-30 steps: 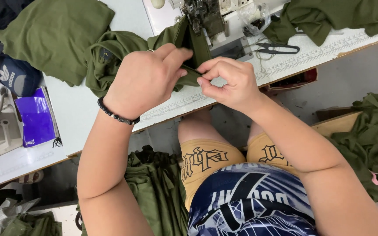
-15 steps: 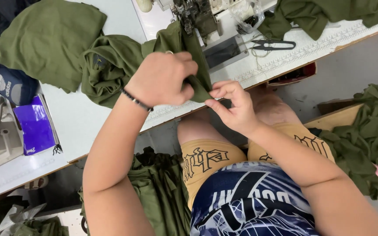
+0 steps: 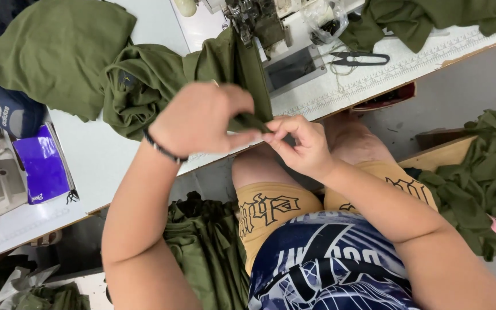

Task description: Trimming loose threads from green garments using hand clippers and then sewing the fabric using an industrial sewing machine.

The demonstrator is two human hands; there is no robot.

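— Where's the olive garment (image 3: pixel 144 80)?
— Heaped on the counter (image 3: pixel 116 161), just left of the sewing machine (image 3: pixel 254 17).
— And the fingers?
— Left hand (image 3: pixel 199 120) and right hand (image 3: pixel 299 143) both pinch its hem, below the machine.

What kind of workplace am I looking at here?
Most likely a garment sewing workshop. A sewing machine stands on the white table, thread snips lie beside it, and both hands, left hand and right hand, pinch olive green fabric, with more green pieces heaped around.

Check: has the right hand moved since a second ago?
Yes. The right hand has slid left along the table edge, away from the scissors.
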